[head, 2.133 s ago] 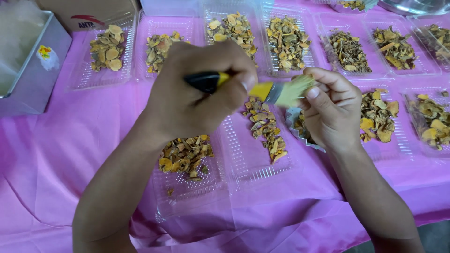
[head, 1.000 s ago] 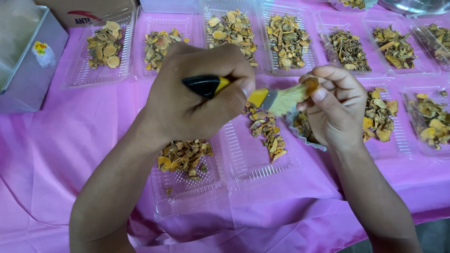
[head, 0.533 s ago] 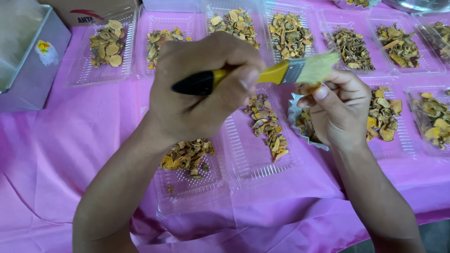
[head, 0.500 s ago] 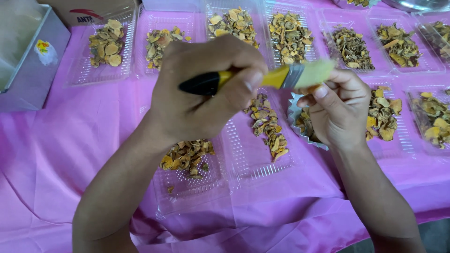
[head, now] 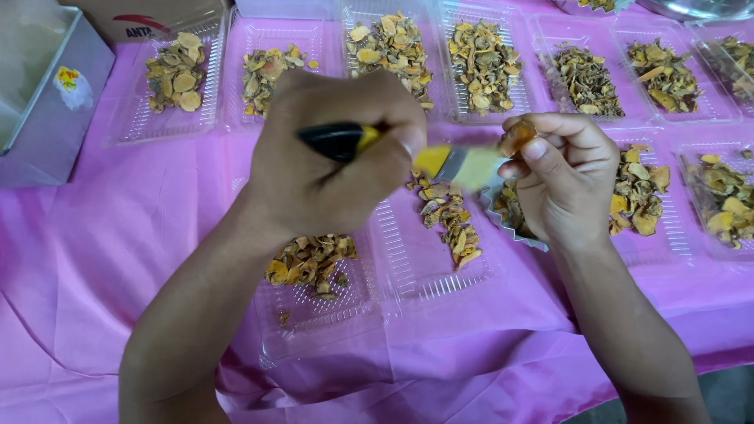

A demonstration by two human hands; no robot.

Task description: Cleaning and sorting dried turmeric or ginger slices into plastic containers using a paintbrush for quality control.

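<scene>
At the left, the left hand (head: 330, 177) has its grip closed around a black-and-yellow brush (head: 408, 153). Half a second ago the bristles were raised; now they have dropped back against the orange dried piece (head: 517, 137), pinched in the right hand (head: 569, 177) over the open clear tray (head: 440, 267) on the pink tabletop (head: 94, 267): another brushing stroke.

A food sorting stall: pink tablecloth (head: 94, 259); rows of clear plastic trays (head: 275, 31) holding dried slices (head: 393, 43)
</scene>
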